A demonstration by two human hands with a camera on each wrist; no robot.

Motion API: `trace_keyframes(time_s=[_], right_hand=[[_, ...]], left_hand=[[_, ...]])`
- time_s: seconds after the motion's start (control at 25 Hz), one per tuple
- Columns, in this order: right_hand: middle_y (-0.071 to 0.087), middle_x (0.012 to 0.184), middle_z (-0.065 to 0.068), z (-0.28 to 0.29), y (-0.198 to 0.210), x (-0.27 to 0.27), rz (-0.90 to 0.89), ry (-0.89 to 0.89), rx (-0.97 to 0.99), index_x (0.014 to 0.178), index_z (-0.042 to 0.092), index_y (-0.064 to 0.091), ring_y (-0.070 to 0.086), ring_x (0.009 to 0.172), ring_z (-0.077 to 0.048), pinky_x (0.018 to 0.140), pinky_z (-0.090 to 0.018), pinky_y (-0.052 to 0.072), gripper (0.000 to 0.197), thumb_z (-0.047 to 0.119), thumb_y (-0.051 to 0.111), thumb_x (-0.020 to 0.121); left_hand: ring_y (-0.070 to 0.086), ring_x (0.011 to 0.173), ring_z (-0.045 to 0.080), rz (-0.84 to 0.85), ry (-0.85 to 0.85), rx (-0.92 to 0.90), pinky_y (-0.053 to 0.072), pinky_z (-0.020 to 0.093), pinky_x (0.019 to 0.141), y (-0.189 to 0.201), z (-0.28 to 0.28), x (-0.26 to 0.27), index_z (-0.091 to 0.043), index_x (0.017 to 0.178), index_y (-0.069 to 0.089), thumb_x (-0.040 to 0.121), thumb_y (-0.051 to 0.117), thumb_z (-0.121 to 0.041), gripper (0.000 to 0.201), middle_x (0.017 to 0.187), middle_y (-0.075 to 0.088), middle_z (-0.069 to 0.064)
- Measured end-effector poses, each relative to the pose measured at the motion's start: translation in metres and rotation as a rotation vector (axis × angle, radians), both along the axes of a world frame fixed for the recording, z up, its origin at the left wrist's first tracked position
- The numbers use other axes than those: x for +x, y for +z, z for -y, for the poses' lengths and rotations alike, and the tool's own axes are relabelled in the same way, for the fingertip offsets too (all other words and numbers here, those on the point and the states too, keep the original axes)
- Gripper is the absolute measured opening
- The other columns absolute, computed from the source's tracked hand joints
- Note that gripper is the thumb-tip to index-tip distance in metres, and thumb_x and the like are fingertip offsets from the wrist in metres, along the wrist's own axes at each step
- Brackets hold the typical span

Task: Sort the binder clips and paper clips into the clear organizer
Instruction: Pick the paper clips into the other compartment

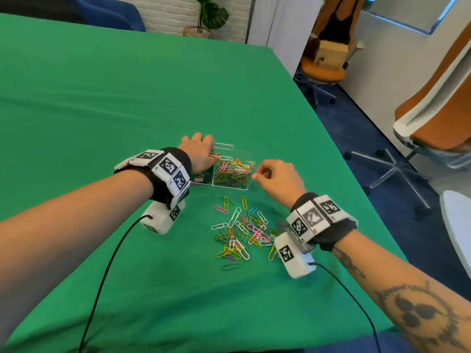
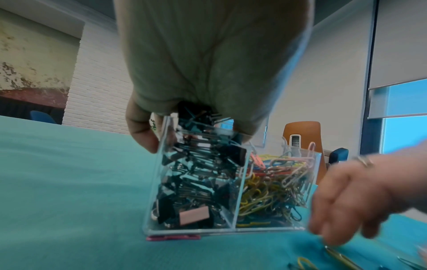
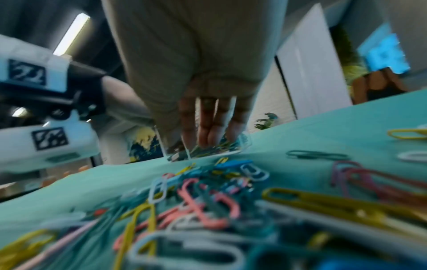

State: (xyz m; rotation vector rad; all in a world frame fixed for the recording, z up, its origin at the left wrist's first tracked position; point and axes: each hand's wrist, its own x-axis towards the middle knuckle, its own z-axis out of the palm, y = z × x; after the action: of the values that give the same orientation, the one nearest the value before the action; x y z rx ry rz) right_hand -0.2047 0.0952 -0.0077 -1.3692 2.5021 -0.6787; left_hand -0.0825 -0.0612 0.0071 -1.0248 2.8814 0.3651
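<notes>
The clear organizer [image 1: 238, 149] stands on the green cloth. Its left compartment is packed with black binder clips [image 2: 198, 182]; its right one holds coloured paper clips [image 1: 234, 171] [image 2: 272, 182]. My left hand [image 1: 210, 151] comes down over the binder-clip side and grips the organizer, thumb [image 2: 143, 138] outside the left wall and the other fingers curled over the top. My right hand [image 1: 257, 174] hovers beside the organizer's right wall, fingers [image 3: 208, 127] loosely bent, with nothing visible in them. A loose pile of paper clips [image 1: 242, 233] [image 3: 208, 210] lies just in front of the organizer.
A pink binder clip [image 2: 173, 237] lies at the organizer's front left foot. The table's right edge [image 1: 318, 118] drops to blue carpet, with orange office chairs [image 1: 438, 123] beyond. Black cables [image 1: 112, 256] trail from both wrist cameras across the cloth.
</notes>
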Motion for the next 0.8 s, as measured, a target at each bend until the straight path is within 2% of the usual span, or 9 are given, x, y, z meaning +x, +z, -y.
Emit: trace_keyframes(time_s=[0.08,0.16,0.24,0.32,0.4,0.52,0.64,0.72,0.8], right_hand=[[0.063,0.111,-0.007,-0.004,-0.017,0.018,-0.037,0.302,0.152,0.111,0.016,0.064,0.058,0.111,-0.024,0.096,-0.037,0.047,0.028,0.030,0.057,0.088],[0.033,0.151,-0.009,0.001,-0.022,0.035,-0.053,0.577,0.378,0.141,0.019,0.038,0.030,0.139,-0.025,0.114,-0.042,0.029,0.055,0.038,0.051,0.091],[-0.001,0.160,-0.003,0.004,-0.022,0.042,-0.118,0.663,0.617,0.149,0.025,0.011,0.000,0.147,-0.025,0.119,-0.047,0.015,0.068,0.048,0.041,0.093],[-0.013,0.158,0.000,-0.003,-0.016,0.041,-0.167,0.624,0.788,0.149,0.026,0.000,-0.007,0.147,-0.024,0.118,-0.051,0.016,0.072,0.054,0.035,0.093],[-0.010,0.159,0.000,-0.015,-0.008,0.038,-0.200,0.560,0.848,0.150,0.025,0.000,0.003,0.148,-0.024,0.116,-0.049,0.023,0.074,0.056,0.035,0.092],[0.011,0.158,-0.006,-0.027,-0.005,0.036,-0.252,0.405,0.715,0.149,0.026,0.008,0.024,0.142,-0.028,0.109,-0.047,0.032,0.074,0.060,0.037,0.089],[0.010,0.157,-0.010,-0.026,-0.016,0.051,-0.228,0.244,0.719,0.149,0.027,0.008,0.020,0.142,-0.033,0.106,-0.050,0.032,0.075,0.065,0.030,0.088],[0.009,0.157,-0.011,-0.027,-0.018,0.065,-0.166,0.269,0.723,0.148,0.024,0.012,0.017,0.142,-0.034,0.107,-0.051,0.032,0.074,0.065,0.029,0.089],[0.018,0.155,-0.012,-0.033,-0.014,0.076,-0.127,0.349,0.680,0.145,0.023,0.023,0.020,0.140,-0.033,0.105,-0.049,0.034,0.067,0.060,0.034,0.090]], left_hand=[[0.042,0.116,0.037,0.023,-0.013,-0.007,0.033,0.042,0.103,0.000,0.001,0.001,-0.009,0.122,0.040,0.094,0.041,-0.037,0.040,0.127,0.043,0.019],[0.041,0.117,0.037,0.026,-0.012,-0.007,0.033,0.041,0.102,0.001,0.000,0.001,-0.009,0.123,0.039,0.094,0.040,-0.038,0.041,0.128,0.042,0.019],[0.042,0.117,0.036,0.024,-0.012,-0.010,0.034,0.041,0.102,0.002,-0.001,0.000,-0.009,0.123,0.039,0.095,0.039,-0.038,0.041,0.127,0.042,0.019],[0.042,0.116,0.036,0.036,-0.011,-0.007,0.034,0.041,0.102,0.002,-0.002,-0.001,-0.009,0.123,0.039,0.094,0.039,-0.039,0.041,0.127,0.042,0.018],[0.042,0.116,0.035,0.038,-0.006,0.005,0.035,0.042,0.102,0.001,-0.001,-0.001,-0.009,0.122,0.039,0.094,0.040,-0.039,0.041,0.126,0.043,0.018],[0.043,0.115,0.034,0.037,-0.009,-0.009,0.035,0.040,0.101,0.003,-0.003,0.000,-0.009,0.122,0.040,0.095,0.040,-0.037,0.039,0.126,0.043,0.018],[0.043,0.116,0.033,0.044,-0.015,-0.031,0.034,0.038,0.101,0.006,-0.007,0.000,-0.008,0.123,0.039,0.095,0.040,-0.035,0.038,0.126,0.043,0.018],[0.043,0.115,0.034,0.044,-0.004,-0.017,0.035,0.040,0.101,0.004,-0.005,0.000,-0.009,0.122,0.040,0.095,0.040,-0.036,0.039,0.126,0.043,0.018],[0.043,0.114,0.035,0.048,0.003,-0.009,0.036,0.041,0.101,0.002,-0.003,0.000,-0.010,0.121,0.040,0.094,0.041,-0.037,0.038,0.125,0.043,0.018]])
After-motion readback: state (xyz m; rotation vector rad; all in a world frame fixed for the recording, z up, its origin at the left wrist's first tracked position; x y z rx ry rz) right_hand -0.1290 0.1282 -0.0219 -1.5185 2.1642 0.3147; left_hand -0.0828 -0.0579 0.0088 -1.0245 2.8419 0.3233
